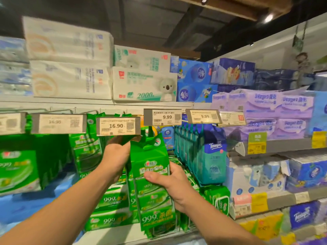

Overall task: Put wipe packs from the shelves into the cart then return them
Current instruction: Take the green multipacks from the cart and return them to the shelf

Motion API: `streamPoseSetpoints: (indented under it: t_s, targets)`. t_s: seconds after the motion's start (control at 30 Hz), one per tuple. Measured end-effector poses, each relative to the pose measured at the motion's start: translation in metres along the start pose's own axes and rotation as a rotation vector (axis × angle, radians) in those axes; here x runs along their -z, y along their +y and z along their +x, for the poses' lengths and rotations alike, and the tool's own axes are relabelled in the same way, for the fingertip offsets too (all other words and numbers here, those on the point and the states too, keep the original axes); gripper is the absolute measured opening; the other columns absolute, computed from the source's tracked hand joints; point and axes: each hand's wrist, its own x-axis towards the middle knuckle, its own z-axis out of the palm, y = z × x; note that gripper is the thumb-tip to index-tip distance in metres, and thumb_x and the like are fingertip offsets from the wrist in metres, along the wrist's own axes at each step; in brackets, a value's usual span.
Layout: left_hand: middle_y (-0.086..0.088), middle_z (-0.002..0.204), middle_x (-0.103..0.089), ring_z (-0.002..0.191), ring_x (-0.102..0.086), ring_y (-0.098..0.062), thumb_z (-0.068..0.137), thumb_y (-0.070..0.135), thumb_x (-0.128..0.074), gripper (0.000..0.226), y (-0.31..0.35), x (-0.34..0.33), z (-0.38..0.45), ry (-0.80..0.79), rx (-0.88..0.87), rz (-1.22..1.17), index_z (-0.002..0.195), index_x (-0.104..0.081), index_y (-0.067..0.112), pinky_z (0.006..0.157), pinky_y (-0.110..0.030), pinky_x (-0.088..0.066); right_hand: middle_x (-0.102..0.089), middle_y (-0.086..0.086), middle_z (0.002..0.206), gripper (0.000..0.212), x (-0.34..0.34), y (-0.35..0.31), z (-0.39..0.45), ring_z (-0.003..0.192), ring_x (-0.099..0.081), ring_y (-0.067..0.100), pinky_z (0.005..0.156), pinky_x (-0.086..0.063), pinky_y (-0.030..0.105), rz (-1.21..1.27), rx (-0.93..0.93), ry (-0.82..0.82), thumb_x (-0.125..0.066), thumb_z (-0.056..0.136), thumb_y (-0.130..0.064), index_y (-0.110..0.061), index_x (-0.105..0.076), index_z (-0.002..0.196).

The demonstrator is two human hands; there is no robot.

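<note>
Green wipe pack (150,167) upright, long axis vertical; right hand (174,184) grips middle.

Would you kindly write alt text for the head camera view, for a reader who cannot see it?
A person's right hand grips a tall green wipe pack at a shop shelf while the left hand reaches up behind a 16.90 price tag. More green packs hang alongside; blue and purple tissue packs fill shelves to the right.

– what sits on the top shelf?
– white tissue bundles (70,59), a koala-print box (144,84), blue packs (193,80).
– and lower down?
– price tags (118,126) – purple tissue packs (279,110) on the right.
</note>
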Motion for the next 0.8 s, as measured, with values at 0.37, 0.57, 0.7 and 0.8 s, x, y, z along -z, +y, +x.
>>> streamPoseSetpoints:
  t_s: [0.37, 0.57, 0.7, 0.8]
  targets:
    - [-0.010, 0.095, -0.073, 0.072, -0.066, -0.019, 0.088, -0.010, -0.061, 0.025, -0.010, 0.011, 0.005, 0.212, -0.199, -0.009, 0.102, -0.070, 0.009, 0.063, -0.029, -0.052, -0.075, 0.016, 0.105, 0.049, -0.005, 0.014, 0.028, 0.100, -0.072, 0.035, 0.093, -0.054, 0.055, -0.025, 0.082, -0.077, -0.090, 0.059, -0.020, -0.010, -0.072, 0.103]
    - [0.012, 0.081, -0.076, 0.073, -0.067, -0.007, 0.082, 0.002, -0.071, 0.018, -0.017, 0.015, 0.000, 0.288, -0.356, 0.024, 0.084, -0.072, 0.021, 0.068, -0.030, -0.054, -0.075, 0.016, 0.107, 0.038, -0.005, 0.013, 0.028, 0.102, -0.071, 0.035, 0.093, -0.055, 0.054, -0.033, 0.160, -0.124, -0.087, 0.067, -0.014, -0.015, -0.075, 0.102]
    - [0.022, 0.071, -0.071, 0.065, -0.060, 0.009, 0.087, -0.008, -0.066, 0.032, -0.015, 0.015, -0.003, 0.365, -0.481, 0.025, 0.081, -0.065, 0.023, 0.059, -0.014, -0.051, -0.075, 0.016, 0.108, 0.043, -0.008, 0.008, 0.026, 0.103, -0.071, 0.037, 0.093, -0.054, 0.057, -0.046, 0.182, -0.141, -0.087, 0.066, -0.014, -0.012, -0.072, 0.107]
    - [0.016, 0.084, -0.073, 0.076, -0.065, 0.004, 0.087, -0.013, -0.063, 0.039, -0.008, 0.014, -0.002, 0.355, -0.530, 0.005, 0.092, -0.067, 0.025, 0.069, -0.017, -0.056, -0.075, 0.015, 0.108, 0.040, -0.011, 0.006, 0.027, 0.101, -0.071, 0.034, 0.092, -0.056, 0.053, -0.044, 0.183, -0.143, -0.086, 0.068, -0.012, -0.012, -0.073, 0.106]
